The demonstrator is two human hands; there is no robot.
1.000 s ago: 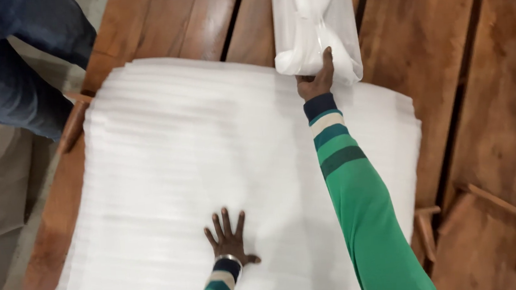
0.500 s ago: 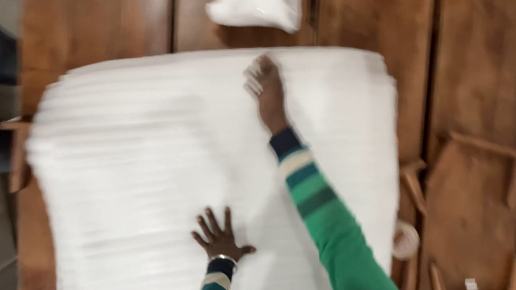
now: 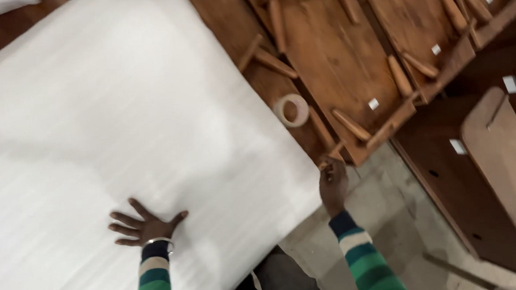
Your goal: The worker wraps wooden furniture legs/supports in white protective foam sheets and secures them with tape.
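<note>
Pressing flat with fingers spread wide, your left hand rests on the white foam sheet stack covering the wooden table. Your right hand curls its fingers at the stack's near right corner, just below a tape roll.

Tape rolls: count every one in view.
1. The tape roll lies on the wooden table, just past the white foam sheet edge, beyond the right hand. Others may be hidden.
</note>
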